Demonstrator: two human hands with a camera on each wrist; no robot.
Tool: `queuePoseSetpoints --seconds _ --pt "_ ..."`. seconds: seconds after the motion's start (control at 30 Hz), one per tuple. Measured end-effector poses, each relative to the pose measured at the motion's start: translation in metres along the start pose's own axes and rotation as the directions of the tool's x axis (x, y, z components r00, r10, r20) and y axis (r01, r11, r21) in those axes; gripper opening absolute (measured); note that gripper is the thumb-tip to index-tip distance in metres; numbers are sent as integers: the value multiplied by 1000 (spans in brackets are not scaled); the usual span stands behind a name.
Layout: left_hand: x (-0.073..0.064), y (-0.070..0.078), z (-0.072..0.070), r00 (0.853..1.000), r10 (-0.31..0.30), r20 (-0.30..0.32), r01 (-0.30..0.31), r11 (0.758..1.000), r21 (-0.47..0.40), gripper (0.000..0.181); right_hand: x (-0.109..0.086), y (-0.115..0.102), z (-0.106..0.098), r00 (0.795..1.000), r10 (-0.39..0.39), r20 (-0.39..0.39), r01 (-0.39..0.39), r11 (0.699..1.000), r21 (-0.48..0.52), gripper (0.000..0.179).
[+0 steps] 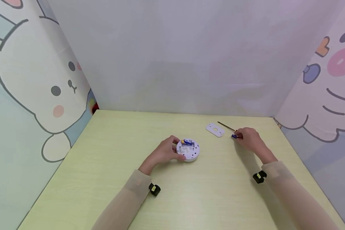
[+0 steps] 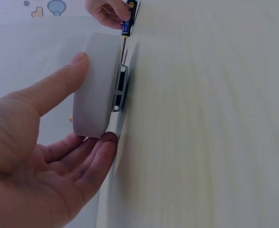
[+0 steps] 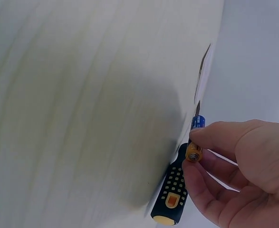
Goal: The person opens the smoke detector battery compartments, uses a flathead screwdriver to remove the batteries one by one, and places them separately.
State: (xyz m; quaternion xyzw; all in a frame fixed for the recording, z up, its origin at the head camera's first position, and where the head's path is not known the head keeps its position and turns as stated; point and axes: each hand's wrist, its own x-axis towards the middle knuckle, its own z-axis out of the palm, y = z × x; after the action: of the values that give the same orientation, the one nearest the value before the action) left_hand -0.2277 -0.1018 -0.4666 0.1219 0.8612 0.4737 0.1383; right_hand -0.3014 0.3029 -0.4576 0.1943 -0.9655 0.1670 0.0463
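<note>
In the head view my left hand (image 1: 167,151) grips a round white smoke detector (image 1: 192,155) by its rim, thumb on one side and fingers on the other. Its back faces up, and a blue-and-yellow battery (image 1: 187,142) lies in the open compartment. From the left wrist, a slotted grille (image 2: 120,88) shows on the detector's table side. Over to the right, my right hand (image 1: 249,139) pinches another battery (image 3: 197,122), blue with an orange end, between thumb and fingers. Right beside that hand lies a screwdriver with a black-and-yellow handle (image 3: 171,192).
A white mounting plate (image 1: 215,130) with a round hole lies on the pale wooden table (image 1: 109,153), left of the screwdriver shaft (image 1: 226,126). Cartoon-printed panels (image 1: 46,95) stand at both sides, and a plain pale wall (image 1: 172,64) rises behind the table.
</note>
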Motion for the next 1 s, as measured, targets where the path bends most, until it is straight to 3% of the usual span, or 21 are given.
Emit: queuePoseSetpoints --seconds 1.0 --pt "-1 0 0 1000 3 3 -3 1000 -5 73 -2 -3 5 999 44 -12 -44 999 -32 18"
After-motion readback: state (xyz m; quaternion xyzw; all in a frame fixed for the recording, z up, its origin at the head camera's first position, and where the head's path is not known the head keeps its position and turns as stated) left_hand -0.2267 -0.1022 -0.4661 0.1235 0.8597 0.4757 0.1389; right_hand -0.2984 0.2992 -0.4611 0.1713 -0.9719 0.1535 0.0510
